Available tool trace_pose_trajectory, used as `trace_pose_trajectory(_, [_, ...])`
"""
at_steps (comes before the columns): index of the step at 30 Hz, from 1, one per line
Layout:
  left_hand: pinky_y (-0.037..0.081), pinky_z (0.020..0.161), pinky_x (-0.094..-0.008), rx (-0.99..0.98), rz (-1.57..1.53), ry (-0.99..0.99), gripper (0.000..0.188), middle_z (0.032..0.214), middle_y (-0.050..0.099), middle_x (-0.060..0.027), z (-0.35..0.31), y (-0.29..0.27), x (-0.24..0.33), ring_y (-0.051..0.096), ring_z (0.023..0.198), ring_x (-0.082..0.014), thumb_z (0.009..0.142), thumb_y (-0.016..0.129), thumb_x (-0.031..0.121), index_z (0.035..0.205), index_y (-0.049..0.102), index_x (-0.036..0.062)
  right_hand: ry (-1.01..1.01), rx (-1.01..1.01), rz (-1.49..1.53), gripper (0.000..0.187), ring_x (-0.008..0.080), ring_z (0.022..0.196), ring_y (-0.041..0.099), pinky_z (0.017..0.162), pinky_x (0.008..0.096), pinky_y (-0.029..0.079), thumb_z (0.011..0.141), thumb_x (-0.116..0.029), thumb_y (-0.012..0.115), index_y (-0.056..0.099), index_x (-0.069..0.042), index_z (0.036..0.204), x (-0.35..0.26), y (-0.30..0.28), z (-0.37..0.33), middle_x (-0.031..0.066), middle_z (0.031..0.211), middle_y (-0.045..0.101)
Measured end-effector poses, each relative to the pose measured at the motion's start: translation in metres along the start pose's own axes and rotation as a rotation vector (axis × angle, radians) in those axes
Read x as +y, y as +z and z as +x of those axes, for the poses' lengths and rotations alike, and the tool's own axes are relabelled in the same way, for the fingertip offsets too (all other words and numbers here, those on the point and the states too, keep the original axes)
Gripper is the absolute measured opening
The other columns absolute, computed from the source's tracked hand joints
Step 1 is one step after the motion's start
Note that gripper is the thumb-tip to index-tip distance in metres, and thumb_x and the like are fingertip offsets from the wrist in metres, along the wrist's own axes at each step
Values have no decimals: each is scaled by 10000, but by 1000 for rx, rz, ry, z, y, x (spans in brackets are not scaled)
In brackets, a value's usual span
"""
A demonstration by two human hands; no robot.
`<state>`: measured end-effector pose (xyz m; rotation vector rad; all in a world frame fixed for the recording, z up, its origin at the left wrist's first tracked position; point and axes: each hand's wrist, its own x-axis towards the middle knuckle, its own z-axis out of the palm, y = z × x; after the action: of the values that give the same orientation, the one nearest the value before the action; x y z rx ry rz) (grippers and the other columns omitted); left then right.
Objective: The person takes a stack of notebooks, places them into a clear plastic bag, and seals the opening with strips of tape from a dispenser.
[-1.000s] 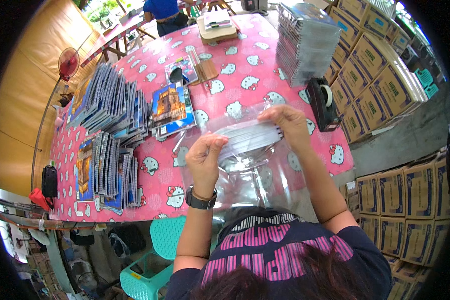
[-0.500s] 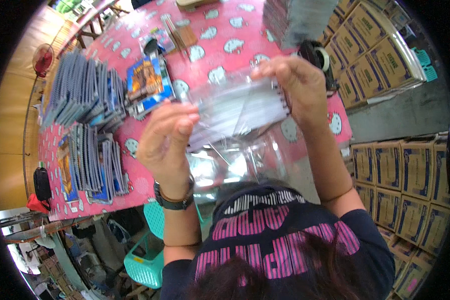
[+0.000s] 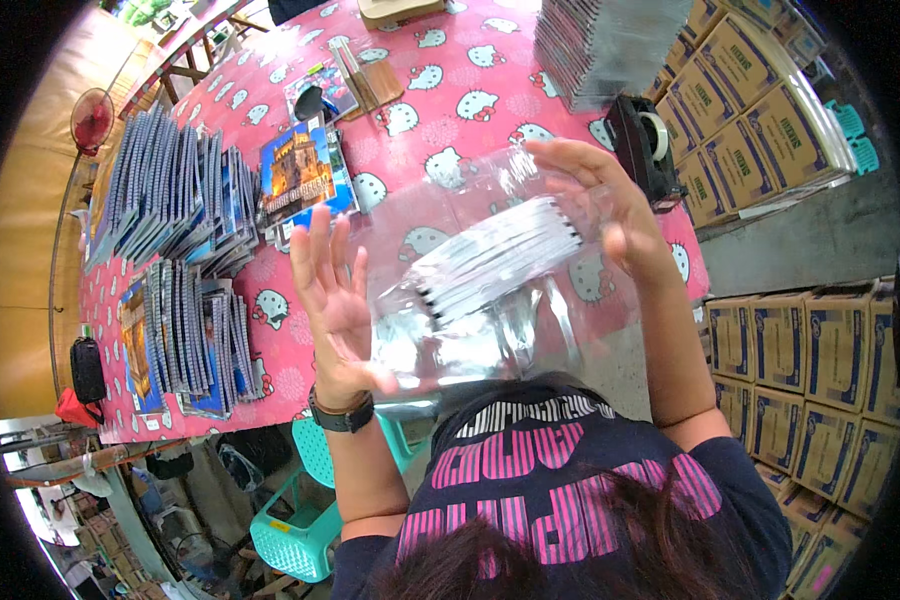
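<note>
A clear plastic bag (image 3: 520,345) is held up between my two hands, over the table's near edge. Inside it lies a stack of spiral-bound notebooks (image 3: 500,255), seen from its white page edges, tilted up to the right. My left hand (image 3: 335,305) braces the bag's left side, fingers spread upward and thumb at the lower corner. On the opposite side my right hand (image 3: 610,205) has its fingers curved over the upper corner and its thumb lower down. Glare on the film hides part of the contents.
Spiral notebooks (image 3: 175,185) stand in rows at left, beside flat ones with a castle cover (image 3: 300,175). A black tape dispenser (image 3: 645,150) and a tall notebook stack (image 3: 610,50) are at right. Cartons (image 3: 805,340) line the right side; a green plastic chair (image 3: 295,530) stands below the table.
The bag has tipped and spread out, showing the notebook stack's edges more clearly. My left hand has dropped slightly and its fingers have opened out; my right hand has shifted slightly right.
</note>
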<state>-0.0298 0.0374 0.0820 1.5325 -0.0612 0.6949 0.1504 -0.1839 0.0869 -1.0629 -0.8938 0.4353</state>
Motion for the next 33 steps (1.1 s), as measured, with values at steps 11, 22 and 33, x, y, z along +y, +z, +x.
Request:
trace_pose_trajectory(11, [441,944,-380,-5,66,-386,601,1123,637,-98,-56,20,-99,602,1006,-248,669,802,148,1197,549,11,298,202,-350,981,222,1225,430,1026,356,366,626,-129,838,264,-12,1413,48,14,-52,117,1334,457])
trace_pose_trajectory(22, [304,1063,-414,34,287,22,824,1316,457,-132,-39,-7,-42,378,1281,-277,646,804,203,1335,384,32,69,-16,-684,714,274,1190,460,1002,379,356,649,-206,791,493,-58,1280,19,-28,-55,123,1260,530])
trace_pose_trajectory(33, [214,1098,-469,-341,802,164,687,1391,440,-175,-31,-1,-14,332,1348,-340,667,693,223,1298,499,34,35,-474,-868,635,265,1355,330,1074,527,229,642,-67,645,567,-206,1257,-7,7,-32,60,1401,462])
